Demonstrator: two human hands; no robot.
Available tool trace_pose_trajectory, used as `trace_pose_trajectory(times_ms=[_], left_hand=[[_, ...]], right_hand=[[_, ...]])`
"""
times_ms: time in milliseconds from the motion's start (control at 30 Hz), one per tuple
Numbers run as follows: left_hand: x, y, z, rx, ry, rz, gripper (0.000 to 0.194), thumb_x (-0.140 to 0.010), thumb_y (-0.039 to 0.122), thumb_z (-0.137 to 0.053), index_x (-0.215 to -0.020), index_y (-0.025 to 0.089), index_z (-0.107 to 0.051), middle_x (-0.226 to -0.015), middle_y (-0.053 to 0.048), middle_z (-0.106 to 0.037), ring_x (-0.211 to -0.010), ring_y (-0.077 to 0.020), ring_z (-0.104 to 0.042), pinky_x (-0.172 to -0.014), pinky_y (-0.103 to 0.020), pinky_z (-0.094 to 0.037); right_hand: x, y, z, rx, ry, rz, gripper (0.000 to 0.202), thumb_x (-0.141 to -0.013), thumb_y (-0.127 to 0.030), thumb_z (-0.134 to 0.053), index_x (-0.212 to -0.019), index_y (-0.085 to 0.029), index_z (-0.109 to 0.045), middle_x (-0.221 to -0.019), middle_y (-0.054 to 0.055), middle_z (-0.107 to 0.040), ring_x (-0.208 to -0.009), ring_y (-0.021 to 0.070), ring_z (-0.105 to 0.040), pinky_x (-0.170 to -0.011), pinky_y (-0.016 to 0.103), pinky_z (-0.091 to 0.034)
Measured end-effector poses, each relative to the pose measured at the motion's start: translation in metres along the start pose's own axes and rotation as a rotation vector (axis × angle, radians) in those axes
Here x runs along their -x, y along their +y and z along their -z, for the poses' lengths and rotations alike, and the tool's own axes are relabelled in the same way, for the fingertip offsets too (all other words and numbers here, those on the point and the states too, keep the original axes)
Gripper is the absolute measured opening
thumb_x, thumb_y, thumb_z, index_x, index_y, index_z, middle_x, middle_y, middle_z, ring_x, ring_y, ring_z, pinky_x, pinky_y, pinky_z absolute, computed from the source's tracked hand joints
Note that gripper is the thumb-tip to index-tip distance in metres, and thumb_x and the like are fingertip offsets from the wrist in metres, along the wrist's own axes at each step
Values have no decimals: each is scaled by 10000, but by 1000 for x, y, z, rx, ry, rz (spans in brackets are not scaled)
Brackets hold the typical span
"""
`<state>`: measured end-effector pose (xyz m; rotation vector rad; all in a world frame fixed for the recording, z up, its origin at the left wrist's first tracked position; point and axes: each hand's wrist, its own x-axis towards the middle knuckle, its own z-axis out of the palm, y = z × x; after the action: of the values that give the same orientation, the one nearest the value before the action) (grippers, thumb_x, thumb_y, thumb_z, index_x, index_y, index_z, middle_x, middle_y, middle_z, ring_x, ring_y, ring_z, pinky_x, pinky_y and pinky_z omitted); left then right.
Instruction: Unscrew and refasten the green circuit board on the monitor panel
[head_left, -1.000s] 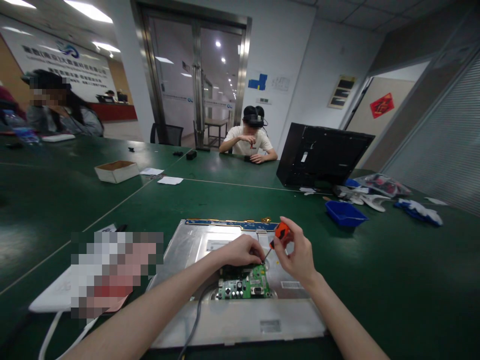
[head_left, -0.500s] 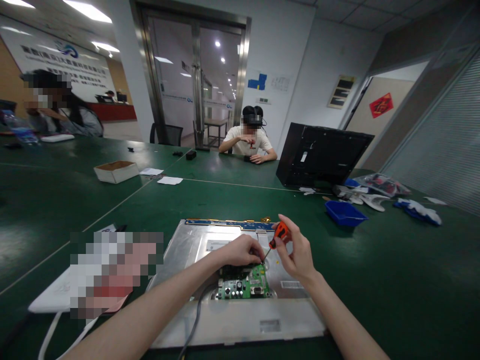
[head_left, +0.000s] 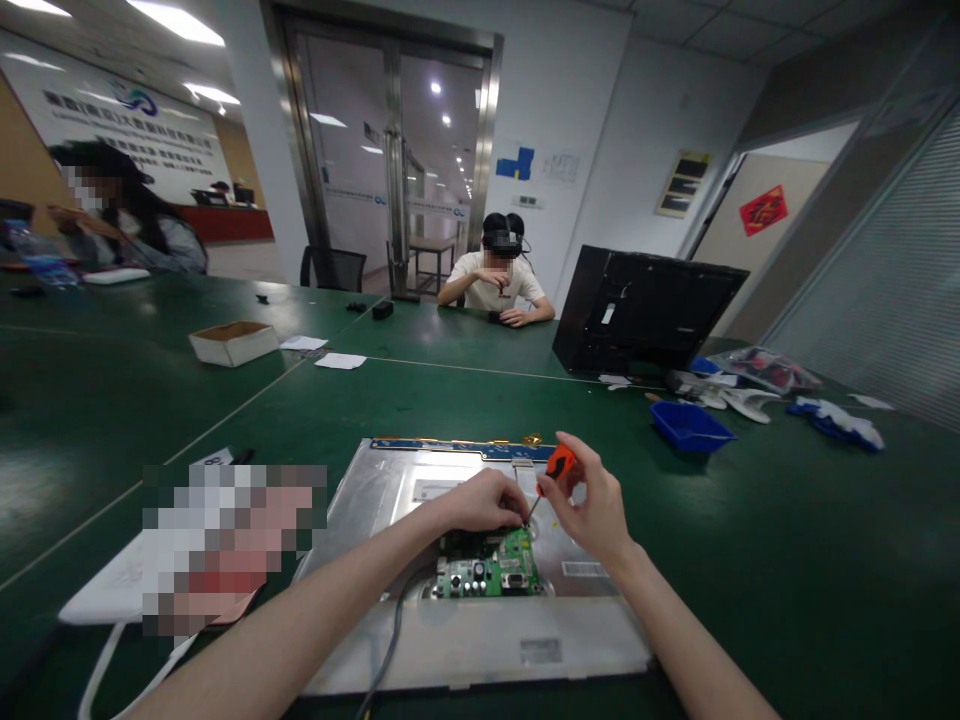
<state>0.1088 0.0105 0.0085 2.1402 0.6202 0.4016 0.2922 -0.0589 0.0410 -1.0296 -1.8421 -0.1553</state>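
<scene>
An orange-and-black screwdriver [head_left: 559, 464] is gripped by its handle in my right hand [head_left: 598, 508]. Its thin shaft slants down to the left, with the tip at the upper right corner of a green circuit board [head_left: 491, 572]. My left hand [head_left: 489, 500] reaches over the board's back edge, fingers closed together beside the screwdriver tip; what they pinch, if anything, is too small to make out. Beneath the board is a silver display panel [head_left: 592, 632] lying flat, with a blue strip board [head_left: 427, 447] along its far edge. A grey cable [head_left: 396, 632] runs from the board toward me.
On the green table [head_left: 450, 400], a blue tray [head_left: 691, 428] and gloves [head_left: 836, 422] lie to the right, near a black monitor [head_left: 649, 310]. A white device [head_left: 105, 585] is at left, a cardboard box [head_left: 234, 343] farther back. Across the table sits a person [head_left: 495, 285]; another is far left.
The screwdriver handle has turned slightly in my right hand, and the fingers on it have shifted. My left hand stays in place.
</scene>
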Motion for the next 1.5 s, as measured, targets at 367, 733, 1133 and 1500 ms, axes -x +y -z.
trace_pose_trajectory(times_ms=[367, 733, 1133, 1500], left_hand=[[0, 1, 1, -4, 0, 22, 166, -739, 115, -669, -865, 146, -774, -736, -14, -709, -663, -129, -606, -621, -185, -434], [1, 2, 0, 5, 5, 21, 166, -741, 111, -652, -850, 144, -772, -779, -31, -733, -712, -150, -640, -694, -207, -474], [0, -1, 0, -11, 11, -7, 167, -747, 90, -657, -862, 130, -772, -773, -35, -732, -702, -148, -638, -694, -206, -465], [0, -1, -1, 20, 11, -8, 172, -732, 89, -659, -856, 124, -773, -754, -32, -725, -682, -146, -622, -659, -203, -449]], right_hand=[[-1, -2, -1, 41, 31, -39, 486, -882, -277, -624, -1329, -212, -445, -630, -66, -537, -482, 118, -529, -506, 252, -466], [-1, -3, 1, -16, -30, -34, 508, -885, -225, -559, -1371, -205, -413, -716, -25, -605, -537, 127, -571, -536, 262, -493], [-1, 1, -2, 52, 14, -35, 482, -884, -292, -633, -1327, -227, -457, -684, -53, -540, -488, 113, -507, -503, 260, -463], [-2, -6, 2, -32, -32, -59, 518, -891, -201, -551, -1382, -201, -388, -727, -18, -608, -528, 122, -575, -502, 236, -481]])
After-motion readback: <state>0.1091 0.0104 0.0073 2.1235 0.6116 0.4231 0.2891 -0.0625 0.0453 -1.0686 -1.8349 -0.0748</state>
